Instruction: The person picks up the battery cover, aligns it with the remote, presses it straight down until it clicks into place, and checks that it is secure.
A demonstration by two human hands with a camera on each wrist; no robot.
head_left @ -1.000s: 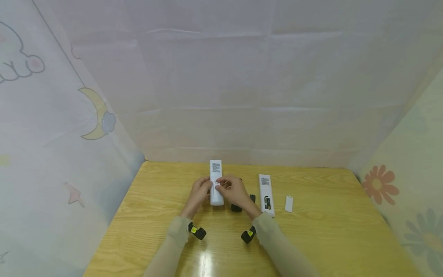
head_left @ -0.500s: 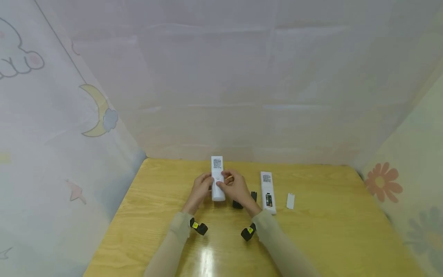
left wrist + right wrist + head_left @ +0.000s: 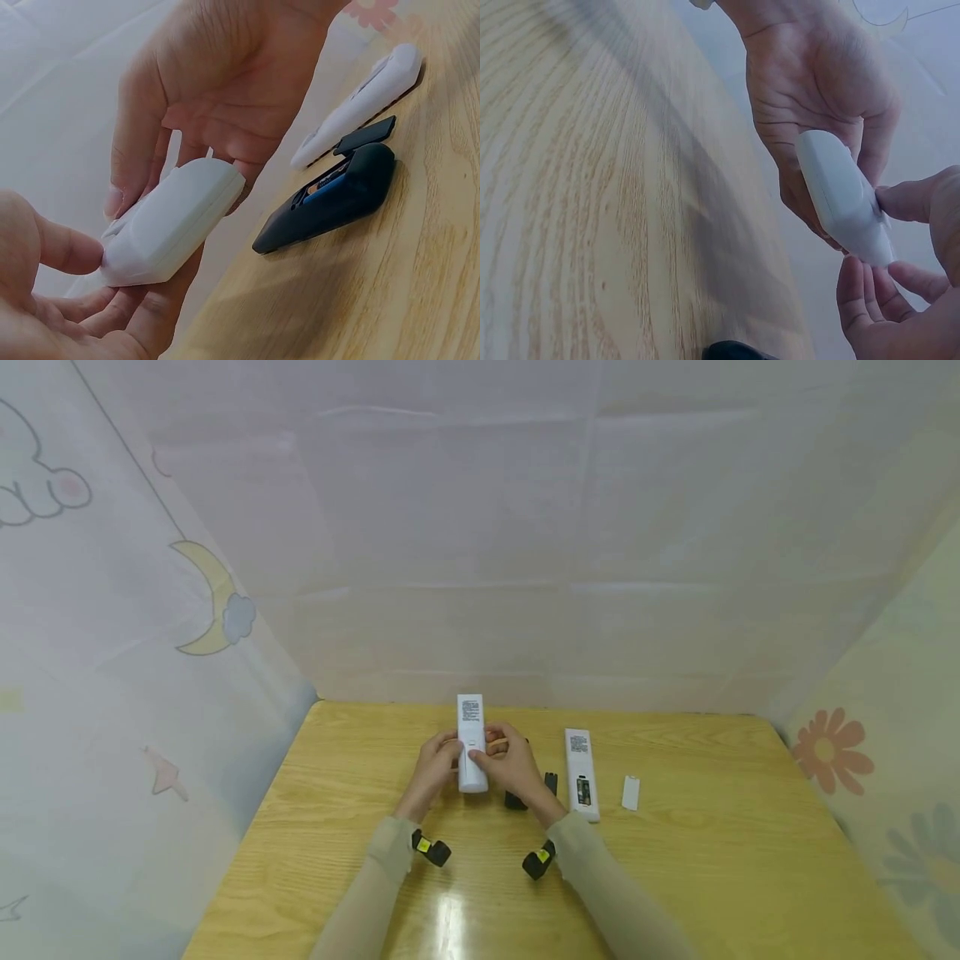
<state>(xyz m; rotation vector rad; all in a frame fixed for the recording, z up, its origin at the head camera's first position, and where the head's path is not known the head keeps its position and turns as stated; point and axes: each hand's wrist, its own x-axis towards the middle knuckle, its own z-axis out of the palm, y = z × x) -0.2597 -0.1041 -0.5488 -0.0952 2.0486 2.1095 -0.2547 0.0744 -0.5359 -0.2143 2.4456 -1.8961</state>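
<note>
A white remote control point(image 3: 471, 735) is held in both hands, its labelled back facing up and its compartment area looking covered. My left hand point(image 3: 435, 768) grips its left side, with the thumb at the edge and fingers beneath, as the left wrist view shows. My right hand point(image 3: 513, 767) holds the right side, thumb pressed on the lower back. In the right wrist view the remote's rounded end point(image 3: 832, 187) shows between both hands, raised off the table. Part of the black remote control point(image 3: 337, 199) is hidden by my right hand in the head view; batteries show in its open compartment.
Next to the black remote lies its black cover point(image 3: 551, 782). Further right, a second white remote control point(image 3: 579, 760) lies back up, batteries showing in its uncovered compartment, and a white battery cover point(image 3: 631, 793) sits beside it. A printed cloth point(image 3: 480, 568) hangs behind the wooden table point(image 3: 712, 860).
My right fingers, earlier pinched together over the back of the white remote, have moved out to its right side, leaving the thumb on the back. My left hand keeps its grip.
</note>
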